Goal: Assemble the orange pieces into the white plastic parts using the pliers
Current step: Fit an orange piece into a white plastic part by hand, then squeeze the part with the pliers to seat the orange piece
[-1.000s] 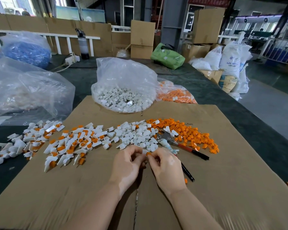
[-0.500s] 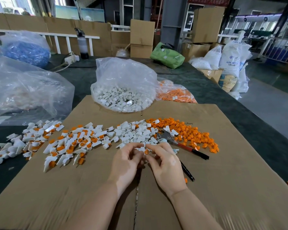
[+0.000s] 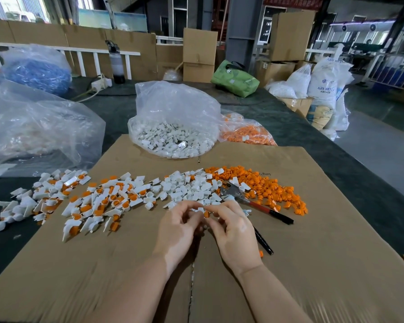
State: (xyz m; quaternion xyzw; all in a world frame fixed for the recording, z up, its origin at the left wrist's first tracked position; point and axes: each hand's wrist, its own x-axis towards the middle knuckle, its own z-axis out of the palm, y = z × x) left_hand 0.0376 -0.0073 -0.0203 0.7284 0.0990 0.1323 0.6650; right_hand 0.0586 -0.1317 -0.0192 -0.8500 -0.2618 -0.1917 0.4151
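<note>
Both hands meet at the middle of the cardboard sheet [image 3: 313,264], just on the near side of the pile of white plastic parts [image 3: 191,190]. The left hand [image 3: 177,231] has its fingers curled inward, and its grip pinches a small white part [image 3: 200,209] at the fingertips. The right hand [image 3: 234,231] curls toward it, its grip pinching an orange piece [image 3: 206,214] that sits against the white part between the two hands.

The pliers [image 3: 254,202] lie untouched on the cardboard sheet, just to the right of the hands; their metal head rests at the edge of the white pile and their red-and-black handles angle away to the right, one running under the right hand. The loose orange pieces [image 3: 266,183] are heaped on the far right of the cardboard sheet, touching the white pile. To the left of the white pile spreads a scatter of white parts with orange already in them [image 3: 98,201], trailing off the cardboard sheet onto the dark counter [image 3: 117,108].

At the far edge of the cardboard sheet stands a clear bag of white parts [image 3: 173,136], with a bag of orange pieces [image 3: 247,134] just to its right.
</note>
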